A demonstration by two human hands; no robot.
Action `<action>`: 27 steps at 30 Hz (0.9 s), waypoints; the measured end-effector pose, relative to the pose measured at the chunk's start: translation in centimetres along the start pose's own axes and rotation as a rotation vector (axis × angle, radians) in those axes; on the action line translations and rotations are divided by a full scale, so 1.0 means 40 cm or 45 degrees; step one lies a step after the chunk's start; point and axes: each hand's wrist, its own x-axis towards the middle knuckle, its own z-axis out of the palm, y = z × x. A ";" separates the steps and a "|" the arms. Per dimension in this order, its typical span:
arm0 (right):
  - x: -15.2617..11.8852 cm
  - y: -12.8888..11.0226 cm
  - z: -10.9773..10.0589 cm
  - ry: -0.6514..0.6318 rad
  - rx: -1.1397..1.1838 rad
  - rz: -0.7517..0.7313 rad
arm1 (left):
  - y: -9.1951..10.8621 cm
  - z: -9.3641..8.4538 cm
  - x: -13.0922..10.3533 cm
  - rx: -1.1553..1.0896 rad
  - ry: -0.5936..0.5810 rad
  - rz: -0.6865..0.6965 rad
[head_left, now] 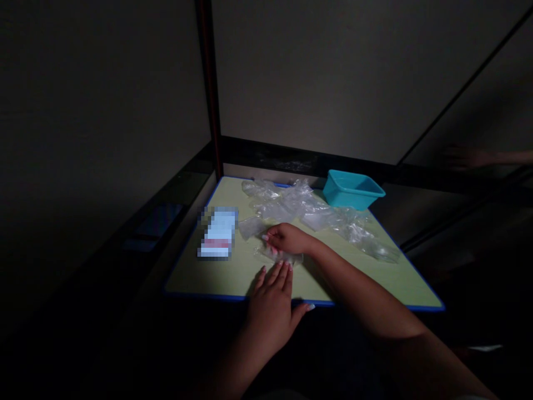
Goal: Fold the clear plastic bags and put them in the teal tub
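My left hand (pixel 275 297) lies palm down at the table's front edge, fingers spread, its fingertips touching the near side of a small clear plastic bag (pixel 287 258). Just beyond it, my right hand (pixel 287 239) reaches in from the right with its fingers pinched together over the bag's left part. Whatever sits between those fingers is too small to make out. Another flat clear piece of plastic (pixel 251 227) lies left of my right hand. Crumpled clear plastic bags (pixel 297 203) spread across the back of the table and down its right side.
The pale yellow-green table (pixel 195 280) has a blue edge. A lit phone (pixel 219 233), pixelated, lies on its left side. A turquoise plastic basin (pixel 350 191) stands at the back right. Walls rise behind and to the left. Another person's forearm (pixel 510 158) shows dimly at far right.
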 end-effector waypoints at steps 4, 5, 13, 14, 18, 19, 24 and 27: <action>-0.004 0.001 0.002 -0.010 0.000 -0.013 | -0.010 -0.007 -0.007 -0.025 0.083 0.070; -0.006 0.001 0.003 -0.007 0.005 -0.021 | -0.013 -0.011 -0.009 -0.033 0.123 0.077; -0.009 0.008 0.010 0.017 0.089 0.000 | -0.055 -0.028 0.002 0.020 0.340 -0.033; -0.010 0.009 0.011 0.019 0.112 0.008 | -0.062 -0.028 0.005 0.032 0.339 -0.036; -0.015 0.012 0.013 0.005 0.214 0.035 | -0.090 -0.023 0.013 0.063 0.319 -0.036; -0.016 0.013 0.013 -0.001 0.230 0.037 | -0.095 -0.022 0.015 0.067 0.311 -0.032; -0.021 0.013 0.011 -0.019 0.220 0.026 | -0.105 -0.020 0.018 0.090 0.260 -0.016; -0.038 0.000 0.001 0.016 0.101 -0.026 | -0.103 -0.020 0.018 0.102 0.253 -0.019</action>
